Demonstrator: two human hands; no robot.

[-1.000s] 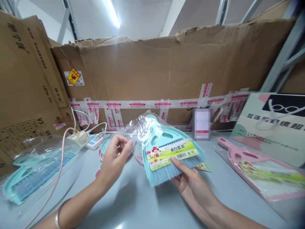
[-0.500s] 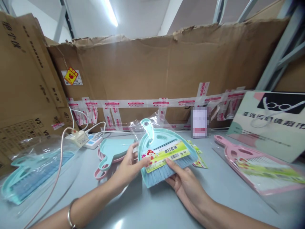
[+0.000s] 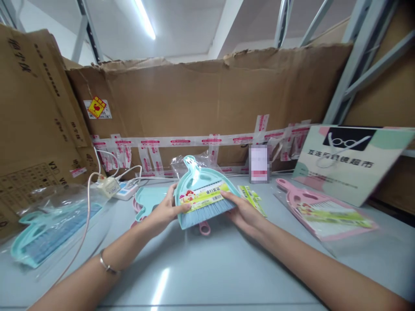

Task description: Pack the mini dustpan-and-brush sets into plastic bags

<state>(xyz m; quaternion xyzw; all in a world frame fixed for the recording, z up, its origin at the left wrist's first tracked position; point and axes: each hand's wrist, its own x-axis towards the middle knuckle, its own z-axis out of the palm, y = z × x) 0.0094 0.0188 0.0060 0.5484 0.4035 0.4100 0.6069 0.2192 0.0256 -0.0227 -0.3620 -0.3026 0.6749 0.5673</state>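
Between my hands is a light-blue dustpan (image 3: pixel 212 177) with a blue-bristled brush (image 3: pixel 207 214) nested in it, inside a clear plastic bag. A yellow-green printed label (image 3: pixel 204 196) lies across the brush. My left hand (image 3: pixel 168 203) grips the left rim, thumb on the label's end. At the right side my right hand (image 3: pixel 241 211) is closed on the set, fingers over the label's right end. Behind my left hand lies another blue dustpan (image 3: pixel 151 196) on top of a pink one, partly hidden. A pink handle end (image 3: pixel 204 228) shows below the held set.
A bagged blue dustpan set (image 3: pixel 55 233) lies left, a bagged pink set (image 3: pixel 324 211) right. Loose labels (image 3: pixel 251 198) lie beside my right hand. A power strip (image 3: pixel 128 190) with cables, a large cardboard box (image 3: pixel 194 99) and a printed eyeglasses board (image 3: pixel 343 172) stand behind.
The held dustpan set has moved left and away from me, still in both hands. My right hand has shifted up to its right edge. The camera view has turned slightly right.
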